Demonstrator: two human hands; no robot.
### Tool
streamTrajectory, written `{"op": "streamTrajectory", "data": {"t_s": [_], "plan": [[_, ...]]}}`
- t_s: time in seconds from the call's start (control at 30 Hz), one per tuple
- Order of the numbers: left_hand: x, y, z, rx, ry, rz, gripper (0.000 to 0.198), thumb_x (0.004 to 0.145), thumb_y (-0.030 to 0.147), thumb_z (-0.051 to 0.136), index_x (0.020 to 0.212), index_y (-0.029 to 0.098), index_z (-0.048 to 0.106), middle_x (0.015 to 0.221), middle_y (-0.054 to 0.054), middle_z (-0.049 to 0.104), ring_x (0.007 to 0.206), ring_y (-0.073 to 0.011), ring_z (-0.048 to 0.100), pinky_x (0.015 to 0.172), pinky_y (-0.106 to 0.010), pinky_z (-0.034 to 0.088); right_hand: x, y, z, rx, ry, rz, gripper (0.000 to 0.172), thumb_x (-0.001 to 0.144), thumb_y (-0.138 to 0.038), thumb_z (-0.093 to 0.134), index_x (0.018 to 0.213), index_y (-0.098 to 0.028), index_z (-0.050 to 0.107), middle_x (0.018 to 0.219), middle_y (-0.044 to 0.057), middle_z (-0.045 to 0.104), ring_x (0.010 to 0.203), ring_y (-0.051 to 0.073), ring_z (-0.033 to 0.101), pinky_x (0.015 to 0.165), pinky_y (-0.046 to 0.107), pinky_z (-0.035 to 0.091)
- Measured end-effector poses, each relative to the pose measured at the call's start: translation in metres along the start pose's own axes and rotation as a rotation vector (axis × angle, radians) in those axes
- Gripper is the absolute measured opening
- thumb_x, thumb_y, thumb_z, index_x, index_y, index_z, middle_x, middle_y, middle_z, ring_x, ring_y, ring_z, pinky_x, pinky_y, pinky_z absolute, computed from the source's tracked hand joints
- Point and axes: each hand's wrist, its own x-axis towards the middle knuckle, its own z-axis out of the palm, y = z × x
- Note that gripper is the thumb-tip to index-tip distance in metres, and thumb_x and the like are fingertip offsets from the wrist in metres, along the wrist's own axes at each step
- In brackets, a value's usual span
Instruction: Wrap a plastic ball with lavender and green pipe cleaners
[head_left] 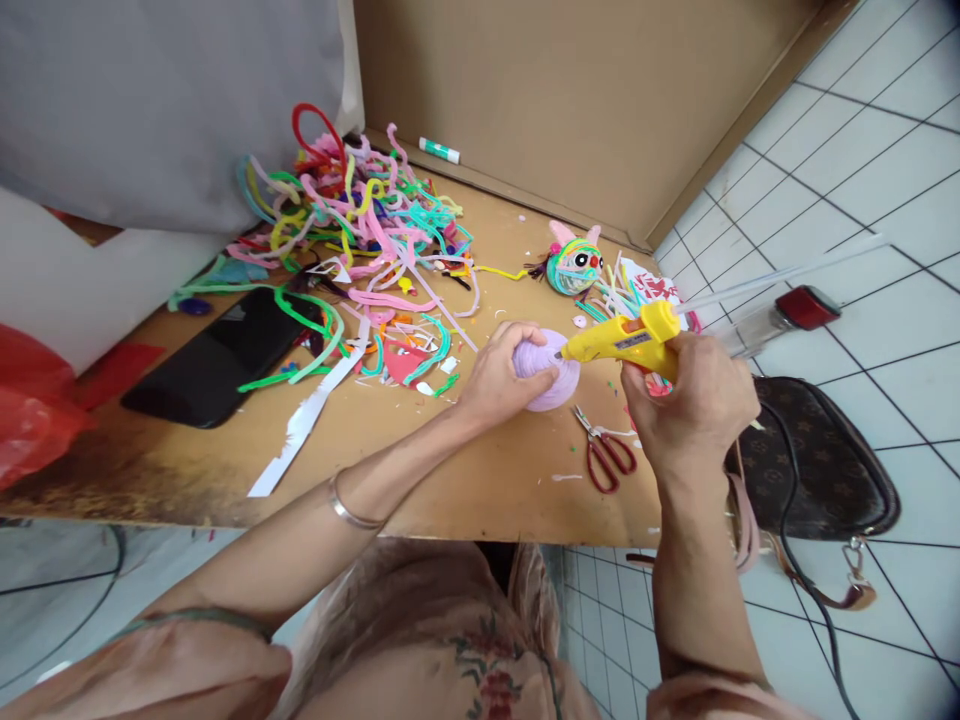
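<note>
Near edge first: I see red-handled scissors [609, 458] on the table [442, 480], tips away and leftward. My right hand [694, 400] is closed round the yellow glue gun [630, 338]; its long axis runs mostly sideways, nozzle [567, 351] left and slightly nearer me, clear rod [787, 275] out the rear right. Left hand [502, 368] curled, thumb and fingers on lilac ball [561, 388]; nozzle at its face, contact unclear. Beyond: eyed figure [574, 266], pipe-cleaner heap [364, 215].

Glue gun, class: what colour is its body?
The glue gun is yellow, clearest in the head view.
</note>
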Motion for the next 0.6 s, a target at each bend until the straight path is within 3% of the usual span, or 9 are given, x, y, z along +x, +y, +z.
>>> {"op": "streamTrajectory", "data": {"t_s": [0.17,0.33,0.4,0.47,0.53,0.6], "plan": [[0.0,0.0,0.0,0.02,-0.001,0.006,0.033,0.072,0.023,0.07,0.1,0.021,0.054,0.117,-0.008,0.062,0.117,-0.0224,0.059,0.106,-0.041,0.044,-0.003,0.005,0.008,0.051,0.121,0.138,0.031,0.075,-0.039,0.067,0.097,-0.02,0.057,0.084,0.006,0.057,0.076,0.024,0.055,0.071,0.037,0.042],[0.001,-0.002,0.001,0.018,0.012,0.01,0.033,0.07,0.023,0.07,0.099,0.021,0.054,0.117,-0.007,0.062,0.118,-0.0232,0.058,0.107,-0.042,0.044,-0.013,0.033,0.033,0.126,0.209,0.424,0.035,0.067,-0.047,0.071,0.083,-0.022,0.053,0.081,0.003,0.055,0.073,0.022,0.052,0.07,0.036,0.042],[0.001,-0.001,0.0,0.011,0.008,0.01,0.032,0.07,0.023,0.069,0.099,0.021,0.054,0.117,-0.007,0.062,0.119,-0.0236,0.058,0.108,-0.042,0.043,-0.025,0.051,0.05,0.144,0.096,0.598,0.04,0.062,-0.054,0.072,0.073,-0.023,0.049,0.069,-0.001,0.05,0.066,0.02,0.047,0.065,0.036,0.04],[0.001,0.001,-0.001,0.011,0.0,0.006,0.031,0.07,0.023,0.068,0.098,0.021,0.054,0.117,-0.008,0.062,0.12,-0.024,0.058,0.108,-0.043,0.043,-0.041,0.067,0.066,0.169,-0.143,0.734,0.043,0.061,-0.059,0.072,0.065,-0.024,0.047,0.059,-0.003,0.045,0.058,0.018,0.043,0.061,0.035,0.037],[0.0,0.003,-0.001,0.013,-0.007,-0.003,0.031,0.07,0.023,0.068,0.098,0.022,0.055,0.118,-0.007,0.062,0.119,-0.0245,0.058,0.108,-0.044,0.043,-0.056,0.076,0.077,0.152,-0.296,0.785,0.041,0.064,-0.059,0.07,0.063,-0.023,0.049,0.057,-0.002,0.046,0.058,0.02,0.044,0.061,0.036,0.037],[0.0,0.004,-0.002,0.013,-0.009,-0.012,0.031,0.069,0.022,0.068,0.097,0.022,0.055,0.119,-0.007,0.062,0.119,-0.0248,0.058,0.108,-0.044,0.043,-0.064,0.077,0.077,0.032,-0.316,0.741,0.042,0.064,-0.059,0.072,0.066,-0.02,0.056,0.064,0.005,0.053,0.066,0.025,0.051,0.065,0.04,0.04]]}}
